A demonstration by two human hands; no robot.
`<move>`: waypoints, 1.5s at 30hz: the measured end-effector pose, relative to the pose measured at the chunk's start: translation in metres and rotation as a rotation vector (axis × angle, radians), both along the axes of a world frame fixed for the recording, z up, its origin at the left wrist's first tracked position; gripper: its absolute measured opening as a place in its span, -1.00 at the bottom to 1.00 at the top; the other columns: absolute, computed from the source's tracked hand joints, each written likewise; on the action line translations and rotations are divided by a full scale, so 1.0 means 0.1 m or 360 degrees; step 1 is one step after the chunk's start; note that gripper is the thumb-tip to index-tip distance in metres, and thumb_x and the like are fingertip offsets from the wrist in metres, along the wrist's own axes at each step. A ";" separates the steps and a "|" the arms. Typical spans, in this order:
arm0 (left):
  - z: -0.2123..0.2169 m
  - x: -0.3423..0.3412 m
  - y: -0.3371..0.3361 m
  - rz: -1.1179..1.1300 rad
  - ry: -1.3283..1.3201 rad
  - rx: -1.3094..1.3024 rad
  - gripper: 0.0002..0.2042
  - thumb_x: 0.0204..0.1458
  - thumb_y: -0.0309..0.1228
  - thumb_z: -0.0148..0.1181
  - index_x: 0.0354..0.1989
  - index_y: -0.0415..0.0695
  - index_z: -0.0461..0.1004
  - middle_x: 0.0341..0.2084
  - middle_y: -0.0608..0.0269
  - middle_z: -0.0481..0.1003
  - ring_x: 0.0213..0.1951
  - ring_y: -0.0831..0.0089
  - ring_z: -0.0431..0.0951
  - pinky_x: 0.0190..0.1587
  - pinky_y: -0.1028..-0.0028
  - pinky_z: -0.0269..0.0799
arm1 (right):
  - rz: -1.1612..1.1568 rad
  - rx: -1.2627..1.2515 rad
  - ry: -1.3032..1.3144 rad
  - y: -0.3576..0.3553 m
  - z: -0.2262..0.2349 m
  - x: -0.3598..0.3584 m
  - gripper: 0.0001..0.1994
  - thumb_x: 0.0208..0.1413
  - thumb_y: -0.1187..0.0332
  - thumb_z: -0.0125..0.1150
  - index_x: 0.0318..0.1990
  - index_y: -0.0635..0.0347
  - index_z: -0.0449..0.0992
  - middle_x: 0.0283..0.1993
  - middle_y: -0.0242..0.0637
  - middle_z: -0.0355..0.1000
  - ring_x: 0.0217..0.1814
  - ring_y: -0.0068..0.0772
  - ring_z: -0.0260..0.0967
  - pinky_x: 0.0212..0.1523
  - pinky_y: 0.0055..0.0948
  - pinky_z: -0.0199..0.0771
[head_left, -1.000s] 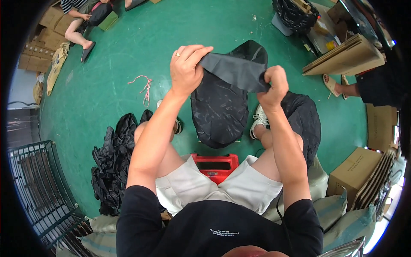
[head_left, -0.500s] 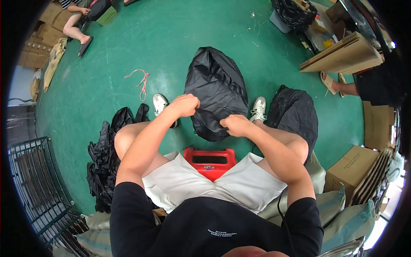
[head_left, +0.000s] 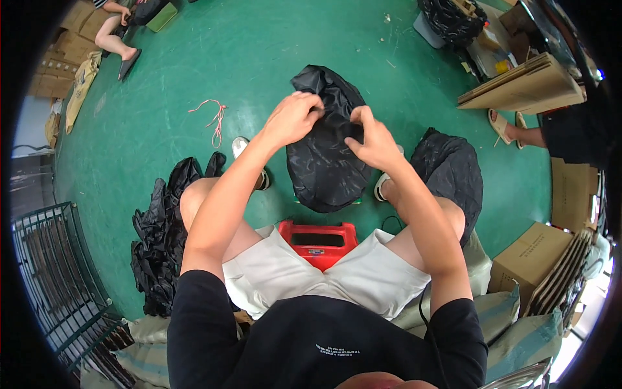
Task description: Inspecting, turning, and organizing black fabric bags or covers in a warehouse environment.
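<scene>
A shiny black fabric cover [head_left: 329,165] lies rounded and puffed out between my feet; whatever is beneath it is hidden, apart from a thin green edge at its near side. Over its far left part, my left hand [head_left: 293,121] has bent fingers, and their tips are blurred against the dark cloth, so its grip cannot be made out. My right hand [head_left: 376,141] is at the cover's right side, open, with thumb and fingers spread apart in a curve.
Crumpled black fabric [head_left: 159,243] lies left of my leg, and another black bundle [head_left: 447,165] on my right. Beneath me is a red plastic stool [head_left: 317,231]. Pink string [head_left: 217,123] lies on the green floor. Cardboard boxes [head_left: 528,256] stand right; other people sit or stand nearby.
Both hands have moved from the cover's near part toward its far part. My right hand has let go and spread its fingers. The cover's near part looks rounder and smoother.
</scene>
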State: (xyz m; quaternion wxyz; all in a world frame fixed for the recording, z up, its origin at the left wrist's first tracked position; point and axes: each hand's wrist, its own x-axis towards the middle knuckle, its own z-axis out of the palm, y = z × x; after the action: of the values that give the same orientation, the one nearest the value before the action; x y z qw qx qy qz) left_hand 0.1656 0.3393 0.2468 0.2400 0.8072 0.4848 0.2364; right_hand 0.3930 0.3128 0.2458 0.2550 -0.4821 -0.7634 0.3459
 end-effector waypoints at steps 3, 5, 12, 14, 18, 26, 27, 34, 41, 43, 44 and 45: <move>0.22 0.20 -0.01 -0.0056 -0.0197 0.0287 -0.90 -0.09 -0.51 0.15 -0.37 -0.20 0.49 -0.42 0.08 0.50 -0.24 0.09 0.47 -0.17 0.25 0.39 | 0.0003 0.0395 -0.0054 -0.04 0.24 -0.12 -0.39 -0.23 0.42 0.38 0.05 0.16 0.24 -0.09 -0.06 0.41 -0.01 0.08 0.36 -0.02 -0.17 0.36; 0.32 0.34 -0.06 -0.0189 -0.0309 0.0462 -0.91 -0.10 -0.55 0.16 -0.38 -0.20 0.47 -0.44 0.12 0.47 -0.25 0.11 0.46 -0.18 0.25 0.39 | -0.0138 0.0382 -0.0025 -0.08 0.28 -0.22 -0.48 -0.15 0.43 0.33 0.04 0.20 0.33 -0.12 0.00 0.44 0.01 0.07 0.39 -0.04 -0.18 0.37; 0.35 0.55 -0.11 0.0444 -0.0951 0.0216 -0.68 0.05 -0.37 0.22 -0.07 -0.24 0.36 -0.19 0.12 0.41 -0.23 0.34 0.46 -0.13 0.38 0.40 | -0.0619 -0.0677 0.1294 0.19 0.31 0.02 -0.76 -0.01 0.59 0.07 -0.14 0.30 0.46 -0.24 -0.18 0.51 -0.18 -0.28 0.45 -0.12 -0.35 0.43; -0.01 0.52 -0.06 0.0821 -0.1545 -0.0207 -0.69 0.12 -0.32 0.18 -0.10 -0.27 0.35 -0.23 0.15 0.42 -0.20 0.44 0.43 -0.12 0.39 0.38 | -0.0671 -0.0898 0.2061 0.21 0.49 0.11 -0.72 0.03 0.66 -0.05 -0.09 0.28 0.41 -0.16 -0.14 0.48 -0.10 -0.20 0.46 0.00 -0.29 0.48; -0.44 0.57 -0.30 0.1334 -0.1734 -0.1569 -0.59 0.20 -0.03 -0.04 -0.11 -0.17 0.39 -0.35 0.17 0.48 -0.31 0.35 0.50 -0.23 0.37 0.44 | -0.0538 -0.1192 0.2457 0.24 0.43 0.58 -0.69 0.13 0.56 -0.13 0.02 0.37 0.39 0.03 0.00 0.43 0.06 -0.04 0.42 0.15 -0.14 0.41; -0.25 0.89 -0.76 0.0305 -0.2007 -0.3173 -0.19 0.06 0.35 -0.22 0.08 -0.23 0.39 -0.02 0.01 0.48 0.06 -0.01 0.43 0.16 0.06 0.27 | -0.0254 -0.1308 0.2948 0.26 0.50 0.59 -0.60 0.30 0.35 -0.21 0.19 0.41 0.27 0.24 0.07 0.27 0.29 0.04 0.21 0.35 -0.01 0.12; -0.17 0.91 -0.75 -0.0008 -0.2185 -0.3145 -0.16 0.04 0.38 -0.22 0.12 -0.23 0.35 0.03 0.02 0.45 0.11 -0.03 0.39 0.20 0.04 0.21 | -0.0124 -0.1301 0.3008 0.27 0.51 0.58 -0.58 0.32 0.31 -0.23 0.21 0.41 0.24 0.27 0.06 0.24 0.31 0.06 0.19 0.35 -0.01 0.11; 0.20 0.86 -0.04 0.0396 -0.2700 -0.1876 -0.63 0.17 -0.20 0.06 0.03 -0.20 0.41 -0.03 0.16 0.50 0.01 0.25 0.50 0.09 0.19 0.40 | -0.0503 -0.0912 0.2670 0.75 0.69 0.40 -0.53 0.38 0.20 -0.32 0.19 0.46 0.21 0.29 0.11 0.19 0.33 0.07 0.15 0.37 -0.01 0.10; 0.16 0.35 1.60 0.0769 -0.2544 -0.0960 -0.81 0.09 -0.46 0.19 -0.14 -0.18 0.45 -0.20 0.23 0.54 -0.16 0.31 0.54 -0.07 0.24 0.44 | -0.0619 -0.0999 0.2701 2.11 0.53 0.23 -0.60 0.39 0.22 -0.37 0.06 0.36 0.30 0.20 -0.04 0.28 0.26 0.00 0.22 0.33 0.06 0.13; 0.35 0.31 1.73 0.0782 -0.2524 -0.0820 -0.84 0.12 -0.43 0.18 -0.15 -0.13 0.43 -0.20 0.25 0.53 -0.16 0.34 0.52 -0.05 0.27 0.39 | -0.0568 -0.0954 0.2687 2.16 0.62 0.20 -0.60 0.39 0.21 -0.37 0.06 0.36 0.30 0.20 -0.04 0.28 0.25 0.00 0.22 0.33 0.07 0.13; 0.43 0.33 1.74 0.0778 -0.2520 -0.0821 -0.84 0.12 -0.43 0.18 -0.15 -0.13 0.43 -0.20 0.25 0.53 -0.16 0.34 0.52 -0.05 0.27 0.39 | -0.0526 -0.0909 0.2666 2.17 0.67 0.20 -0.60 0.39 0.21 -0.37 0.06 0.36 0.30 0.20 -0.05 0.29 0.25 0.00 0.22 0.33 0.09 0.13; 0.47 0.32 1.75 0.0736 -0.2547 -0.0755 -0.83 0.08 -0.45 0.21 -0.18 -0.13 0.43 -0.24 0.25 0.53 -0.21 0.36 0.52 -0.10 0.27 0.41 | -0.0522 -0.0893 0.2679 2.16 0.69 0.21 -0.61 0.38 0.21 -0.33 0.07 0.36 0.30 0.21 -0.04 0.28 0.26 0.00 0.22 0.33 0.11 0.11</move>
State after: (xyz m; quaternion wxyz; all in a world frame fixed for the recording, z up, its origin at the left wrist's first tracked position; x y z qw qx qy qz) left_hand 0.1977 0.5140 0.2939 0.6170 0.2078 0.3587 0.6689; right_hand 0.4138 0.5284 0.3151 0.6486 -0.2169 -0.1333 0.7173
